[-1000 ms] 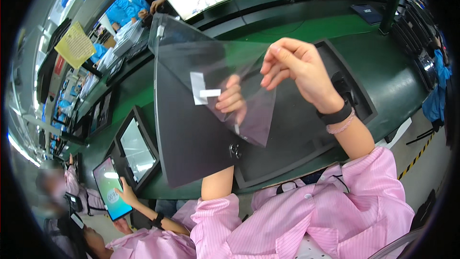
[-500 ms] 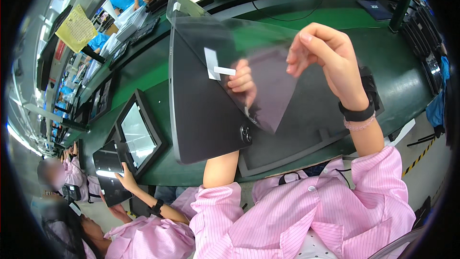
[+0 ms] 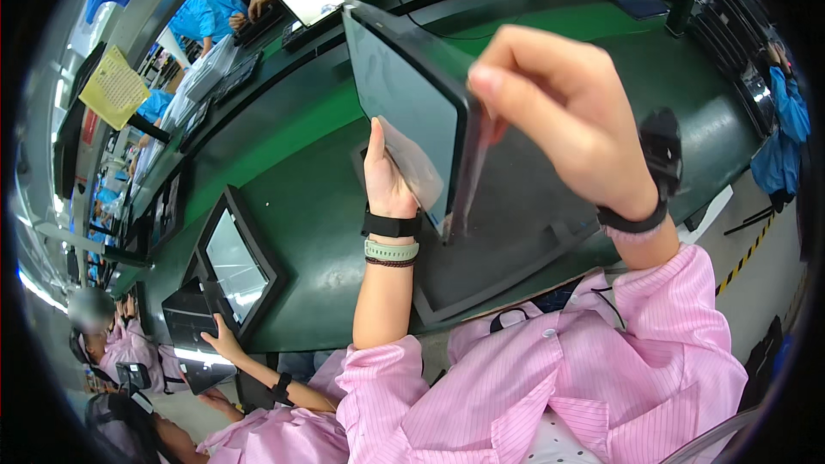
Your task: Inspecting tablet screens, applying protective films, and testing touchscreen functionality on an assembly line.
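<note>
two hands up on a dark display panel [image 3: 404, 94] above the green bench [image 3: 284, 206].
left hand [image 3: 391, 176] grips the panel's lower edge, holding it tilted; right hand [image 3: 559, 120] pinches a thin film [image 3: 468, 180] along its right edge.

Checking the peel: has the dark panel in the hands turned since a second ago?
Yes. The dark panel has swung from facing the camera to nearly edge-on above the green bench.

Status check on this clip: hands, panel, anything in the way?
Left hand grips the dark flat panel, held up on edge. Right hand pinches a thin film at its edge. A large tray lies below; nothing in the way.
</note>
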Demonstrator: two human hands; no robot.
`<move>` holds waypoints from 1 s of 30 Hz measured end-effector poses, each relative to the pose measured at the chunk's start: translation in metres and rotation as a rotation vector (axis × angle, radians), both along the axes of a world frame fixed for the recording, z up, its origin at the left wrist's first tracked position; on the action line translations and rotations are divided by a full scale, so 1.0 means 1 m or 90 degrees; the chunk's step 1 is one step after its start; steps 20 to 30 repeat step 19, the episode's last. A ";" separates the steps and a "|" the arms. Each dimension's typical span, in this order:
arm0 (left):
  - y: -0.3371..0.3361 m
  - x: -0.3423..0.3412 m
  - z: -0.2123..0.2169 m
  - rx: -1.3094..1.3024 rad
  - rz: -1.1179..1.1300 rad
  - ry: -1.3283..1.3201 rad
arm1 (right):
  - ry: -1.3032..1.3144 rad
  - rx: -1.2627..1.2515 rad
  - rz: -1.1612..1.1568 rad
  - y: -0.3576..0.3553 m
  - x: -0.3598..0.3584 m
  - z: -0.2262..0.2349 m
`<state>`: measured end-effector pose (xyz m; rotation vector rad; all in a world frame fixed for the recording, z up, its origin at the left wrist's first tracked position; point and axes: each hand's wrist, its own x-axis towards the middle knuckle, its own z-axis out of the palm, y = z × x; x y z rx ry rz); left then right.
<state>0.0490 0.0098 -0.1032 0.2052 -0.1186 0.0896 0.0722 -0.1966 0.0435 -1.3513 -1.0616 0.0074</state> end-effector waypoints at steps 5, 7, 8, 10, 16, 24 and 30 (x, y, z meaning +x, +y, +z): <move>-0.017 -0.012 0.032 0.045 -0.038 -0.040 | 0.180 0.067 0.039 0.007 0.040 0.003; -0.011 -0.009 0.025 0.032 -0.058 -0.034 | 0.215 0.126 0.049 0.010 0.058 -0.004; -0.010 -0.008 0.022 0.032 -0.059 -0.035 | 0.214 0.126 0.049 0.010 0.065 -0.009; -0.011 -0.006 0.019 0.121 0.117 0.127 | 0.285 0.182 0.067 0.009 0.074 -0.021; -0.010 -0.008 0.023 0.083 0.080 0.084 | 0.453 0.181 0.317 0.019 0.050 -0.067; -0.009 -0.006 0.018 0.055 0.056 0.093 | 0.388 0.131 0.348 0.025 0.039 -0.082; -0.009 -0.006 0.018 0.055 0.056 0.093 | 0.388 0.131 0.348 0.025 0.039 -0.082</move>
